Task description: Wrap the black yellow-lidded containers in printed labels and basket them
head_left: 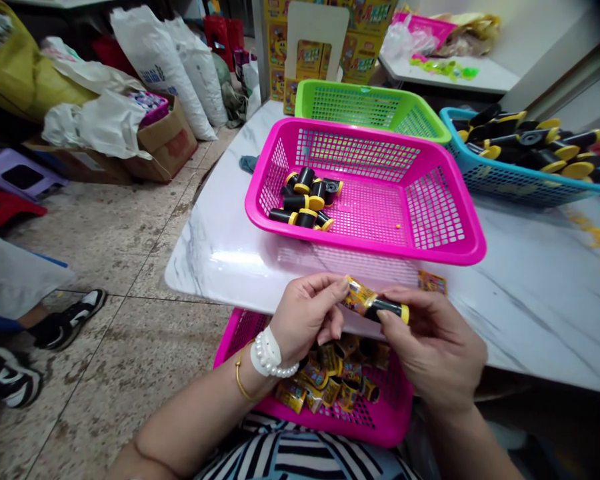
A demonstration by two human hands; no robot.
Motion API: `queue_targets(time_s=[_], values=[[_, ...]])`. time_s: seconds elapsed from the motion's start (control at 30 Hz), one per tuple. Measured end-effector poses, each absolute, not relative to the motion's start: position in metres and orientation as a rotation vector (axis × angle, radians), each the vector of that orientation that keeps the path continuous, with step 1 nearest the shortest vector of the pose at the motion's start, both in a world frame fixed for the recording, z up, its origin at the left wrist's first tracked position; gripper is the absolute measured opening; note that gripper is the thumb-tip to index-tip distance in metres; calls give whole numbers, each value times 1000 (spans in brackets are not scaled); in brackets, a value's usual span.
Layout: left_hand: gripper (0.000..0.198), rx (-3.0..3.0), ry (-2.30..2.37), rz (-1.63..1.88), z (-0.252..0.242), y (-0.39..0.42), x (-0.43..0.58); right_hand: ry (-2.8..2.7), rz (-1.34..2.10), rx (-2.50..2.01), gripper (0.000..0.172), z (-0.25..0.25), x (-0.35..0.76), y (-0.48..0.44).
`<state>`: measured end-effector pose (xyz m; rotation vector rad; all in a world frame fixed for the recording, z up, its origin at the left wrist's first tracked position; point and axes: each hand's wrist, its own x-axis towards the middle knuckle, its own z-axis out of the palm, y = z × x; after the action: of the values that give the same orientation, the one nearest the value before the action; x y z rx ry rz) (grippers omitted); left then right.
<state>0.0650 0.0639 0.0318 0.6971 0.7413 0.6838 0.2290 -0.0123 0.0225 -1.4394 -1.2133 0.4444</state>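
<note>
My left hand (305, 313), with a pearl bracelet at its wrist, pinches the free end of a yellow printed wrapper sleeve (359, 297). My right hand (437, 343) grips a small black cylinder with a yellow end (386, 309). The sleeve and the cylinder meet end to end above the table edge; how far one sits inside the other I cannot tell. Below the hands, a pink basket (397, 427) on my lap holds several loose yellow printed sleeves (330, 383). On the table ahead, another pink basket (380, 248) has several black cylinders (295, 202) heaped on its left side.
A green basket (433, 123) stands behind the pink one. To the right, a blue basket (525, 183) is heaped with black and yellow cylinders. A flat printed wrapper (433, 283) lies on the marble-patterned table (215, 260). Printed boxes (363, 57) rise behind; a person's shoes (75, 320) show at left.
</note>
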Motion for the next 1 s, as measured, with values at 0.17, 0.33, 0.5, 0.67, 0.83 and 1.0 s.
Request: queue_targets(time_s=[0.17, 0.33, 0.5, 0.67, 0.83, 1.0], values=[[32, 762, 764, 753, 31, 57, 64, -1227, 186, -1307, 33, 12, 223, -12], [47, 884, 840, 876, 34, 57, 56, -1183, 328, -1259, 31, 17, 221, -15], [35, 993, 695, 560, 38, 65, 46, -1458, 419, -1292, 43, 20, 232, -24], [24, 951, 704, 571, 39, 62, 53, -1536, 466, -1341, 59, 17, 235, -33], [31, 973, 649, 602, 46, 58, 68, -1412, 307, -1336, 61, 13, 233, -33], [55, 1006, 658, 440, 48, 66, 55, -1662, 87, -1260, 57, 25, 247, -27]])
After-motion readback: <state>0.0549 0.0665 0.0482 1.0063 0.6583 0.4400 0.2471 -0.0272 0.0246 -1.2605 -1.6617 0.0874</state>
